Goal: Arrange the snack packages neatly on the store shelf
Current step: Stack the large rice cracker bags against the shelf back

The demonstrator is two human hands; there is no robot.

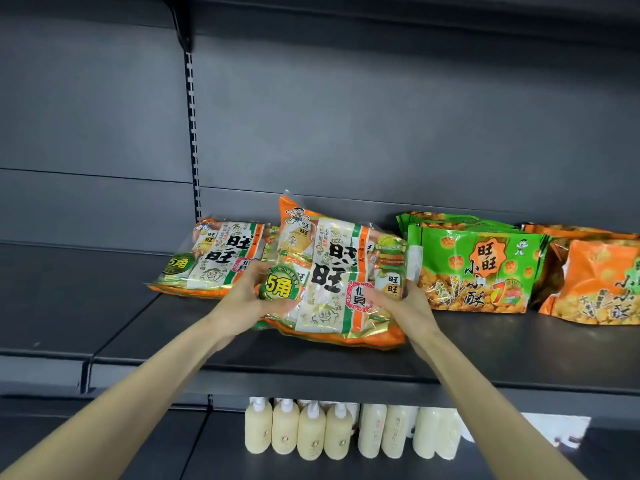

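Note:
A large orange-and-white rice cracker bag (337, 271) stands tilted on the dark shelf (485, 344), its top leaning back. My left hand (247, 299) grips its lower left side and my right hand (408, 306) grips its lower right side. A second bag of the same kind (221, 258) lies behind and to the left. To the right stands a row of green snack bags (474, 268), and past them orange snack bags (599, 282).
The shelf's left section (69, 292) is bare. A slotted upright (192, 133) runs up the back panel. Below the shelf stand several pale yellow bottles (311, 434) in a row.

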